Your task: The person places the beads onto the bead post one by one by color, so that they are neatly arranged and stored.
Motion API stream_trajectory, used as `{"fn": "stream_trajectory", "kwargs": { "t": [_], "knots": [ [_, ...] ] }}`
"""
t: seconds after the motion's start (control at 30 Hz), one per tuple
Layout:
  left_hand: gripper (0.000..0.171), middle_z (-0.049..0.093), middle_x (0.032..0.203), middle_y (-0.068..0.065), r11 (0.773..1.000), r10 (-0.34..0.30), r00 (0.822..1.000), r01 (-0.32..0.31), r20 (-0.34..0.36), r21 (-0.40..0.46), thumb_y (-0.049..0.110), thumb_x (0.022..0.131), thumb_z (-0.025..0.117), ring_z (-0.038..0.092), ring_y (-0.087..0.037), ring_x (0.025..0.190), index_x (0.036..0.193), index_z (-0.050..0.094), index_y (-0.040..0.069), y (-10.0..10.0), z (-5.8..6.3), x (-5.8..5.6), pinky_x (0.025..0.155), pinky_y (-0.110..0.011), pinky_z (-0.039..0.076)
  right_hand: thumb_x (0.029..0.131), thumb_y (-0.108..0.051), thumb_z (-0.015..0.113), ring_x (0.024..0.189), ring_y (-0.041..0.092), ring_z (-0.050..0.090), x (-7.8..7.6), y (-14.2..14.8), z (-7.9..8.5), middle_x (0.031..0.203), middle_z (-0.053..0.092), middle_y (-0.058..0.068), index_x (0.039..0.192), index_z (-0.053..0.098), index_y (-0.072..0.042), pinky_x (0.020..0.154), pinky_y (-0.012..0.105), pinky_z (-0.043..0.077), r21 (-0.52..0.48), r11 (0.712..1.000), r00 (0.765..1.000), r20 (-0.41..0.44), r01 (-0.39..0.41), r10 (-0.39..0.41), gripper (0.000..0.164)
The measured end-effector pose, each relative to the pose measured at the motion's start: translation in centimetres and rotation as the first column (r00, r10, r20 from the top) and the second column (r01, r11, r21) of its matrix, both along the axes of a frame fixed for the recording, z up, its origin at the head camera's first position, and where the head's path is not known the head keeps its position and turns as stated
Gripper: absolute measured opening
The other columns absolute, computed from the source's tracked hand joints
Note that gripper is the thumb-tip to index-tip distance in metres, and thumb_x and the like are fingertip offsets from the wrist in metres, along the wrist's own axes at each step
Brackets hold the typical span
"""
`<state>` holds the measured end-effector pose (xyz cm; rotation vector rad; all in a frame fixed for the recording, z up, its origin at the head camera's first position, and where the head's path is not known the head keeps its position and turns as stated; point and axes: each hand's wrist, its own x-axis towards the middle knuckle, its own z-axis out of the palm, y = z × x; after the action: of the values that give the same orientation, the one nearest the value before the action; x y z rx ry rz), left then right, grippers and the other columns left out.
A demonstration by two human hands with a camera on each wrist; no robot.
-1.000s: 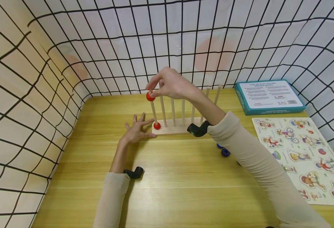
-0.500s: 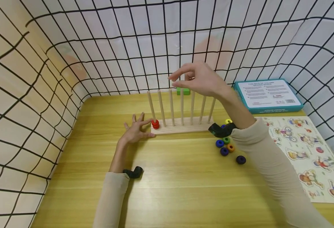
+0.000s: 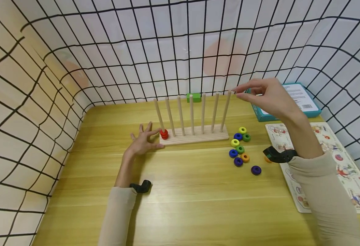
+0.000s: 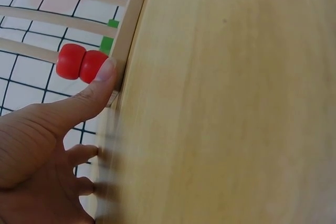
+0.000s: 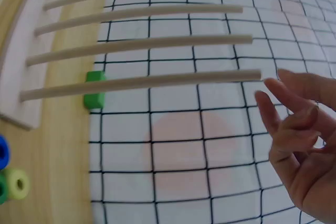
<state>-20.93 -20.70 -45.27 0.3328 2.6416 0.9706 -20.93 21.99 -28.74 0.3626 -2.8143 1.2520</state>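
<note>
A pale wooden base with a row of upright wooden pegs stands on the table. Two red beads are stacked on its leftmost peg, and the left wrist view shows them side-on as a pair of red beads. Fingers spread, my left hand rests at the base's left end, its thumb touching the edge. Raised near the top of the rightmost peg, my right hand holds nothing. In the right wrist view that hand has loosely bent fingers beside the peg's tip.
Several loose beads in yellow, blue, green, orange and purple lie right of the base. A green block sits behind it. At the right are a teal box and a picture puzzle board. Black wire mesh encloses the table.
My right hand released a red bead at the leftmost peg's top, and it now sits on the lower one. That hand then moved right across the pegs. My left hand stayed at the base.
</note>
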Motion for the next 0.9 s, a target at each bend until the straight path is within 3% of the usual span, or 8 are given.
{"fn": "stream_trajectory", "kwargs": {
  "t": [0.13,0.27,0.37,0.5,0.7,0.9],
  "knots": [
    [0.079,-0.002,0.175,-0.018,1.0,-0.003,1.0,0.003,-0.002,0.006,0.036,0.091,0.08,-0.023,-0.049,0.156,0.158,0.043,0.016,-0.1,-0.1,0.0,0.11,-0.079,-0.027,0.097,-0.042,0.072,0.065,0.014,0.043,0.3,2.3,-1.7,0.098,0.064,-0.014,0.122,0.076,-0.021,0.05,0.031,0.031,-0.02,0.998,0.997,0.036,0.064,-0.064,0.033],
    [0.079,-0.002,0.175,-0.018,1.0,0.001,1.0,-0.001,-0.003,0.013,0.036,0.091,0.08,-0.023,-0.05,0.156,0.158,0.043,0.016,-0.1,0.0,0.1,0.11,-0.08,-0.026,0.098,-0.041,0.071,0.069,0.013,0.048,0.1,3.9,-3.8,0.107,0.064,-0.016,0.127,0.073,-0.016,0.055,0.028,0.036,-0.017,0.997,0.99,0.116,0.079,-0.076,0.039],
    [0.079,-0.002,0.175,-0.017,1.0,-0.001,1.0,0.001,-0.002,0.013,0.036,0.091,0.08,-0.023,-0.05,0.156,0.158,0.043,0.016,-0.1,0.0,0.1,0.11,-0.079,-0.027,0.099,-0.042,0.069,0.076,0.012,0.053,-0.2,4.6,-5.6,0.13,0.064,-0.006,0.133,0.069,-0.012,0.063,0.024,0.043,0.005,0.999,0.978,0.2,0.054,-0.054,0.045],
    [0.079,-0.003,0.175,-0.017,1.0,-0.005,1.0,0.005,0.001,0.01,0.036,0.091,0.079,-0.023,-0.05,0.156,0.158,0.042,0.017,0.0,-0.1,0.0,0.11,-0.08,-0.027,0.101,-0.038,0.067,0.074,0.015,0.053,-1.1,5.2,-8.1,0.142,0.063,0.016,0.137,0.066,-0.007,0.064,0.026,0.048,0.015,1.0,0.953,0.301,0.009,-0.013,0.047],
    [0.079,-0.003,0.175,-0.017,1.0,-0.003,1.0,0.003,-0.004,0.009,0.036,0.091,0.079,-0.023,-0.049,0.156,0.158,0.042,0.017,0.0,0.0,0.1,0.11,-0.08,-0.026,0.102,-0.022,0.066,0.067,0.015,0.05,-2.4,5.8,-11.1,0.139,0.062,0.024,0.14,0.063,-0.003,0.061,0.029,0.045,0.045,0.999,0.918,0.397,-0.003,-0.015,0.043],
    [0.078,-0.002,0.175,-0.018,1.0,-0.003,1.0,0.003,-0.007,0.013,0.035,0.091,0.079,-0.023,-0.05,0.156,0.158,0.043,0.016,0.1,0.1,0.1,0.11,-0.08,-0.026,0.1,-0.02,0.069,0.075,0.016,0.056,-3.0,5.7,-12.6,0.133,0.067,0.027,0.137,0.064,0.001,0.062,0.029,0.048,0.068,0.996,0.892,0.451,-0.056,0.019,0.042]
  ]
}}
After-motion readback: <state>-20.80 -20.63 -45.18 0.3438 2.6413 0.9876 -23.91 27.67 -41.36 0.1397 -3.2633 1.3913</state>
